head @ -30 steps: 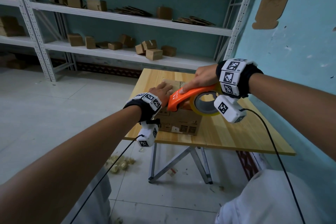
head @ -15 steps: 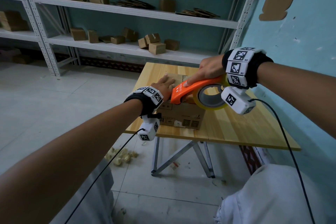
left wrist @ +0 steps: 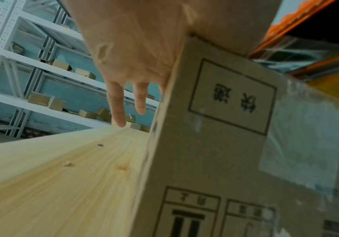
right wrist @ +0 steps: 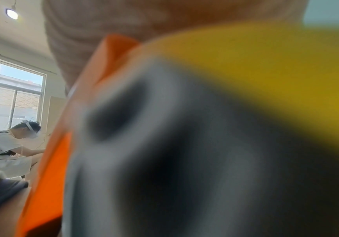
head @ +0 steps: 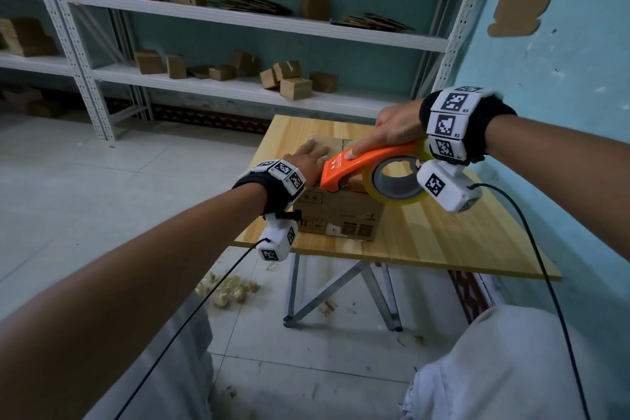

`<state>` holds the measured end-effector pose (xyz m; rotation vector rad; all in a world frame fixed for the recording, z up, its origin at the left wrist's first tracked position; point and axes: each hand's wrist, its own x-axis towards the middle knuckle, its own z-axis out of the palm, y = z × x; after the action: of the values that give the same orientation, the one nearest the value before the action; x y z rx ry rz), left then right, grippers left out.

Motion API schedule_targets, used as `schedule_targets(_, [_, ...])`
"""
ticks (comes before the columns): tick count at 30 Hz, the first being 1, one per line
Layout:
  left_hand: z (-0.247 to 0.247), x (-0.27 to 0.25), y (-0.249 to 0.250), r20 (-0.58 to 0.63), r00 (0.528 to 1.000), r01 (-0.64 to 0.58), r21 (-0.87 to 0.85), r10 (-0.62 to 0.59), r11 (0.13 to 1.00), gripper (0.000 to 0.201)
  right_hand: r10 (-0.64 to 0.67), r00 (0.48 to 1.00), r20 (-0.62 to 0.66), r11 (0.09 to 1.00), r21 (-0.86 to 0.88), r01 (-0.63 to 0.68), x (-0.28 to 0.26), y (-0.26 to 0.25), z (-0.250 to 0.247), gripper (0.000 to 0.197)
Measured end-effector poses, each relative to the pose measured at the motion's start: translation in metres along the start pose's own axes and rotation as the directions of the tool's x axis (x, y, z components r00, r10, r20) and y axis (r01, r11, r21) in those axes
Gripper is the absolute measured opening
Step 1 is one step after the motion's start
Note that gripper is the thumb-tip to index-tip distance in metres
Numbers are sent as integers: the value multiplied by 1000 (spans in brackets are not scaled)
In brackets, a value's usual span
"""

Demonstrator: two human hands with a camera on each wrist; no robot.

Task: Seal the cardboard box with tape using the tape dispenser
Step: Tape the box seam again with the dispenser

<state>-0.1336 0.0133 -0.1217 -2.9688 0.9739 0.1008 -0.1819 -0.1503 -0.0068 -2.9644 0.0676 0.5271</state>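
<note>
Table (head: 443, 242): pale wood top on folding metal legs, beneath both hands.
Shelving (head: 238, 89): white metal racks beyond the hands, holding small cardboard boxes (head: 296, 88) and flat cardboard stacks.
Scraps (head: 226, 290): crumpled yellowish bits on the tiled floor, below the left wrist.

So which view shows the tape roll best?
The head view: the whole roll sits in the orange dispenser on the box. Right wrist shows a yellow blur; left wrist shows only a sliver.
</note>
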Motion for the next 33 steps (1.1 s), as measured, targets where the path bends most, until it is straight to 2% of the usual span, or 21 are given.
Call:
schedule_targets(4, [3, 4, -3, -16, 1000, -14, -53, 13, 999, 54, -8, 1000, 9, 1000, 23, 8, -1, 0, -1, 55])
schedule_targets(8, [10, 13, -10, -18, 1000, 23, -126, -26, 992, 55, -12, 1000, 17, 1000, 26, 11, -1, 2, -1, 58])
schedule_targets(14, [11, 15, -11, -8, 1000, 21, -103, -22, 994, 57, -7, 1000, -1, 1000, 8, 7, -3, 2, -2, 59])
schedule_targets(28, [9, 9, -6, 1, 999, -52, 116, 52, 992, 64, -13, 1000, 5, 1000, 15, 12, -7, 7, -1, 61])
schedule_targets(30, [12, 14, -10, 5, 999, -46, 91, 46, 995, 64, -16, 1000, -9, 1000, -7, 16, -8, 8, -1, 61])
schedule_targets(33, [11, 13, -9, 2, 1000, 24, -37, -24, 999, 54, 1, 1000, -9, 1000, -1, -1, -15, 17, -6, 64])
